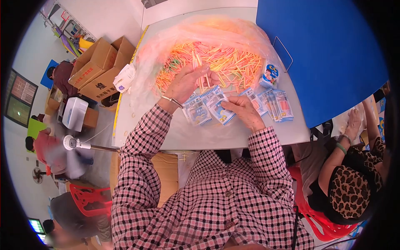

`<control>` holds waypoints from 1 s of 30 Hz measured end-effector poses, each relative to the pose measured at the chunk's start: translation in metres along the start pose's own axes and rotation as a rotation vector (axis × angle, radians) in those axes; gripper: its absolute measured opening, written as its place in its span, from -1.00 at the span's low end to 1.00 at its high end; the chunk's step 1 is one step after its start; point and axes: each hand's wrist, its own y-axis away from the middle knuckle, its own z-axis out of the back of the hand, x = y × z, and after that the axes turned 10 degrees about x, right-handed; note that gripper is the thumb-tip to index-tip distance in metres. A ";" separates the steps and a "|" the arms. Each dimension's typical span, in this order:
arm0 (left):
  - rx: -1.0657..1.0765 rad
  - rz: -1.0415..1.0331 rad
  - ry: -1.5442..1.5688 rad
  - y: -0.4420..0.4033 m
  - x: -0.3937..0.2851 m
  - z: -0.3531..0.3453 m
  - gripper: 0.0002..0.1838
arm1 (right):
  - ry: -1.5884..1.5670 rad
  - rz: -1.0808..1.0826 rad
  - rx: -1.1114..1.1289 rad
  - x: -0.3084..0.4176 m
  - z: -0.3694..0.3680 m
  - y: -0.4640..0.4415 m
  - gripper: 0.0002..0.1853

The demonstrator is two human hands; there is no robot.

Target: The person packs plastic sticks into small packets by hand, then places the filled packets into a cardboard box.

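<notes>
Blue and flat, a large panel [325,50] covers the upper right, its near edge running along the right side of a pale grey bench [287,134]. Below the bench's front edge spreads the wearer's pink, black and white checked shirt [212,191], its sleeves reaching up over the bench on both sides. Across the far half of the bench lies a clear plastic bag [233,26], spread open around a broad heap of thin candy-like sticks [233,62], mostly pink, orange and yellow, with some green at the left. Beyond the bench's left edge stand printed cardboard boxes [96,68], and at the right a neighbour in leopard print [350,191] sits on a red chair. Left hand [188,82], a bracelet at its wrist, is above the near edge of the heap, its grip closed around a few sticks [196,60] pointing upward. Right hand [246,111] has a narrow grip, thumb and fingers pinching the right side of a blue-and-white printed packet [217,109]. Just left of that lies a similar packet [198,112]; more filled packets [284,104] overlap to the right of the right hand, and above these a rounder blue packet [270,75] rests against the bag's edge.
</notes>
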 end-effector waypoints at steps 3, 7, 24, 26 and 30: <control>-0.093 -0.035 0.082 0.003 0.001 -0.004 -0.65 | 0.066 -0.014 -0.004 -0.001 0.001 0.001 -0.72; -0.014 -0.055 0.029 0.007 0.002 -0.002 -0.69 | 0.131 -0.020 0.005 -0.004 0.007 0.002 -0.72; 0.005 -0.207 0.198 0.010 0.009 -0.027 -0.79 | -0.179 -0.057 0.083 -0.007 0.004 0.008 -0.73; -0.041 -0.197 0.167 0.014 0.013 -0.029 -0.76 | -0.191 -0.051 0.074 -0.008 0.005 0.008 -0.73; -0.020 -0.130 -0.096 0.017 0.022 -0.025 -0.70 | -0.191 -0.031 0.086 -0.010 0.004 0.007 -0.73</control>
